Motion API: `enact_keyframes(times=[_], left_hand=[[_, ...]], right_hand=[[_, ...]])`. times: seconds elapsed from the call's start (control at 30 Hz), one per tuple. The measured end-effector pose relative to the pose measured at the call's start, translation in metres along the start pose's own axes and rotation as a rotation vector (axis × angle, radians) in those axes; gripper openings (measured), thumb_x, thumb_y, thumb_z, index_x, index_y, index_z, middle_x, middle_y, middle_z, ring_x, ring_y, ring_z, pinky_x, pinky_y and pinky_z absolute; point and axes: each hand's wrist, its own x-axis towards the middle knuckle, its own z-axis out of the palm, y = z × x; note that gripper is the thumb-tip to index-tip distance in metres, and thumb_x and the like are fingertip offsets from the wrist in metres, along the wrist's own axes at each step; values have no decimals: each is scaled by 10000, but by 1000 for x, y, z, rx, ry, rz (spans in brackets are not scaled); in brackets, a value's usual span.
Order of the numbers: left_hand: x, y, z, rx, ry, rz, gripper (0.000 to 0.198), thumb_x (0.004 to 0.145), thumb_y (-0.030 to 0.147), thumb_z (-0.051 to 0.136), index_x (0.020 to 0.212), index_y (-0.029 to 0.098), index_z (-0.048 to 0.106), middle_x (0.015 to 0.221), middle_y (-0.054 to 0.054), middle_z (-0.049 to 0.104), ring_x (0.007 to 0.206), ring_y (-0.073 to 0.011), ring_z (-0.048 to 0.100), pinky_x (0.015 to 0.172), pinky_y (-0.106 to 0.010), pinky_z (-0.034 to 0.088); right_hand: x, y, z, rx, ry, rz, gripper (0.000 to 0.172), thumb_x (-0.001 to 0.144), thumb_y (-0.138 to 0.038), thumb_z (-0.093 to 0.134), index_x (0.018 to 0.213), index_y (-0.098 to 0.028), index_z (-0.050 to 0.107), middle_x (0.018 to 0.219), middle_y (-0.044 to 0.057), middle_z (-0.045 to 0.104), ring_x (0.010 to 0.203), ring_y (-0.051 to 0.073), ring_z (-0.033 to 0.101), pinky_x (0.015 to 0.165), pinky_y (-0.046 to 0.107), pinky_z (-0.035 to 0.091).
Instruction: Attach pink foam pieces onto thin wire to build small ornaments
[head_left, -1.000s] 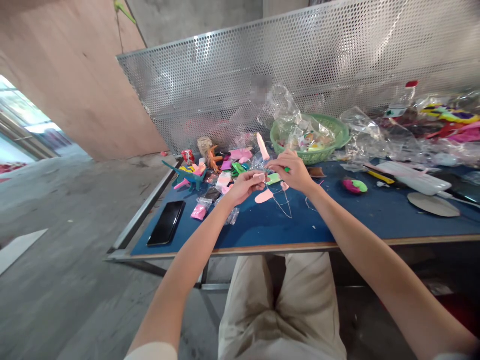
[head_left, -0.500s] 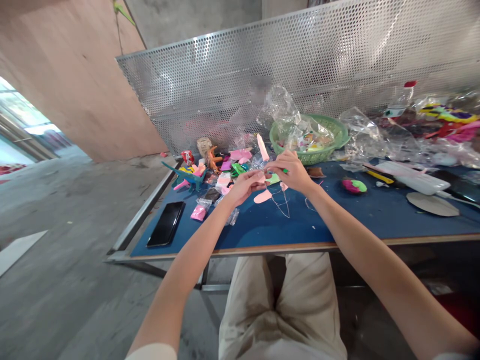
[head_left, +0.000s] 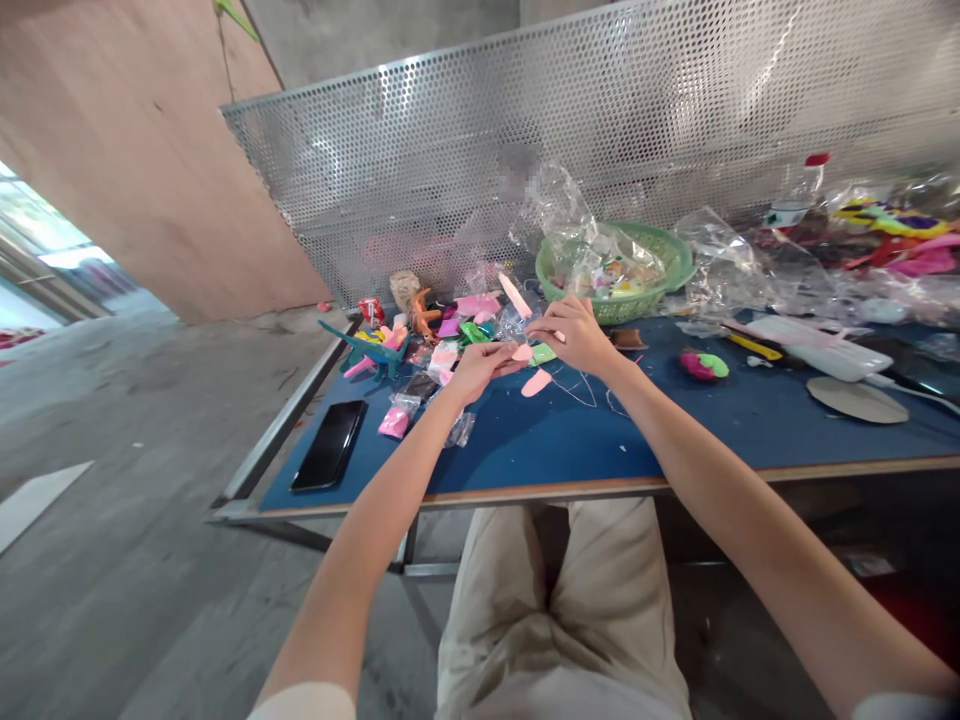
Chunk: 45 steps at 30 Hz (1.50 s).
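My left hand (head_left: 487, 370) pinches a small flat pale pink piece (head_left: 523, 353), which looks like modelling clay. Close beside it on the right, the fingers of my right hand (head_left: 574, 332) are pressed together over the piece; what they grip is too small to make out. A second pale pink oval piece (head_left: 536, 383) hangs just below my hands. Thin wire or thread (head_left: 577, 392) trails from there over the blue tabletop. Behind my fingers stands a long pale pink strip (head_left: 514, 295), and a light green piece (head_left: 541, 354) shows between the hands.
A green basket (head_left: 679, 268) with plastic bags stands behind my right hand. Clay packets (head_left: 394, 422), a teal figure (head_left: 375, 355) and a black phone (head_left: 328, 446) lie left. To the right are a magenta-and-green lump (head_left: 703, 365), a yellow cutter (head_left: 754, 347) and a bottle (head_left: 806, 190).
The lower pink oval has swung slightly right and turned, and the wire has shifted with it. The green bit at my right fingers no longer shows. Both hands stay close together.
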Motion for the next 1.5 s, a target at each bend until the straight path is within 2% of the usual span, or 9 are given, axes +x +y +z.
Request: enact_keyframes(times=[0.1, 0.2, 0.33, 0.53, 0.8, 0.93, 1.07, 1.27, 1.5], left_hand=[[1, 0, -1, -27, -3, -10, 123, 943, 112, 694, 923, 98, 815, 925, -100, 817, 883, -195, 796, 1115, -442, 549], [2, -1, -2, -36, 1, -23, 99, 919, 106, 722, 920, 101, 821, 931, -99, 818, 884, -190, 793, 1121, -431, 547], [3, -2, -3, -30, 12, -41, 83, 904, 117, 745, 924, 106, 825, 934, -94, 817, 866, -180, 786, 1112, -415, 552], [3, -2, -3, -28, 20, -86, 72, 884, 143, 773, 930, 110, 818, 949, -116, 817, 894, -196, 786, 1089, -420, 558], [2, -1, -5, -8, 46, -74, 193, 792, 85, 835, 981, 112, 807, 964, -101, 819, 868, -188, 777, 1051, -416, 576], [3, -2, -5, 61, 5, -30, 188, 823, 198, 834, 1002, 140, 829, 1006, -100, 818, 896, -173, 758, 997, -356, 573], [4, -8, -3, 160, -3, 34, 244, 808, 295, 857, 999, 144, 835, 943, -89, 812, 791, -143, 699, 930, -350, 560], [6, -14, 2, 8, 1, 14, 216, 760, 221, 893, 928, 112, 813, 957, -97, 805, 887, -175, 734, 1034, -415, 536], [5, -13, 5, -66, 30, -51, 79, 823, 113, 822, 898, 95, 805, 949, -107, 808, 852, -161, 752, 1064, -425, 554]], right_hand=[[-1, -1, 1, 15, -15, 15, 275, 1040, -372, 558, 1112, -284, 808, 943, 78, 701, 989, 278, 554, 933, 471, 369], [-3, -4, -1, 12, -60, -5, 284, 1013, -422, 612, 1205, -298, 781, 1147, 86, 710, 1104, 301, 541, 977, 488, 363], [-5, -4, 0, -5, -142, -18, 284, 989, -492, 640, 1161, -334, 801, 1329, 80, 661, 1199, 331, 493, 989, 509, 351], [-5, -6, 3, -57, -158, -76, 242, 968, -456, 677, 1099, -328, 835, 1336, 75, 675, 1198, 327, 490, 1009, 509, 340], [-4, -6, 6, -121, -180, -103, 228, 974, -436, 676, 1126, -373, 834, 1335, 49, 699, 1210, 329, 496, 1028, 523, 331], [-5, -5, 8, -127, -160, -106, 229, 979, -431, 671, 1133, -372, 830, 1348, 48, 694, 1218, 333, 494, 1031, 527, 320], [-5, -6, 11, -118, -164, -112, 216, 975, -422, 676, 1096, -351, 840, 1344, 58, 700, 1213, 338, 502, 1018, 533, 318], [-5, -8, 15, -114, -158, -99, 253, 973, -352, 660, 1167, -392, 818, 1376, 50, 679, 1223, 340, 483, 1014, 545, 314], [-5, -7, 17, -112, -144, -66, 219, 965, -371, 679, 1108, -391, 843, 1413, 46, 644, 1237, 356, 454, 1019, 560, 321]])
